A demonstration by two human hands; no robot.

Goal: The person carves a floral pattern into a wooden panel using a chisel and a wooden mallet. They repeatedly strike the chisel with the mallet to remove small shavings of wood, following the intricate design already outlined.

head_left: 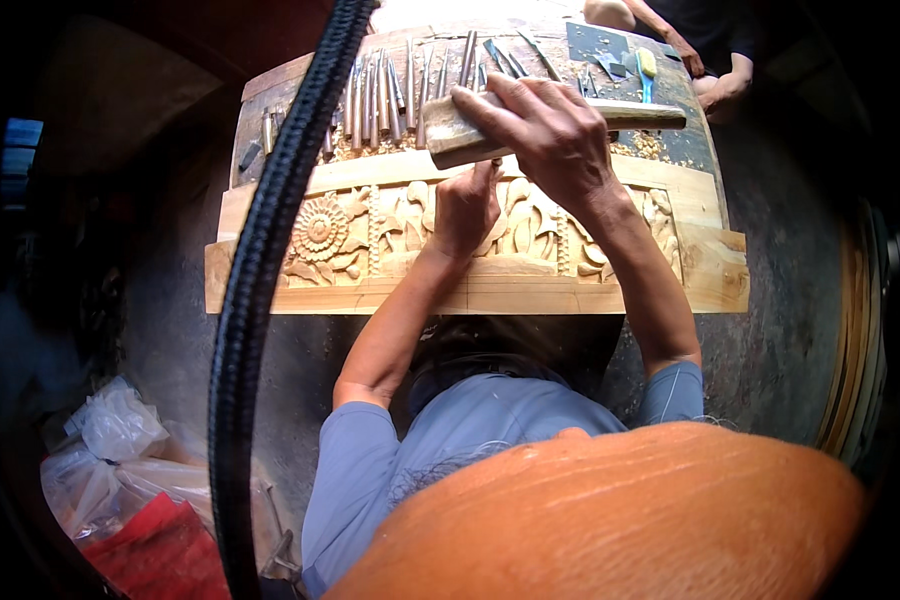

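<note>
Your right hand point(555, 135) is clamped on a wooden mallet point(450, 135), raised just above the carved panel point(350, 235). Your left hand point(467, 205) is closed on a chisel, mostly hidden, tip on the panel's middle. Beyond the panel, chisels point(380, 100) lie in a row on the bench point(690, 140). Plastic bags point(120, 440) sit on the floor, lower left of the panel.

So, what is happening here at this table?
A person is carving a wooden relief panel with flowers and leaves. The left hand grips a chisel, mostly hidden, against the middle of the panel. The right hand holds a wooden mallet just above it. A row of chisels lies behind the panel among wood chips. Another person's hand shows at the far right corner of the table.
</note>
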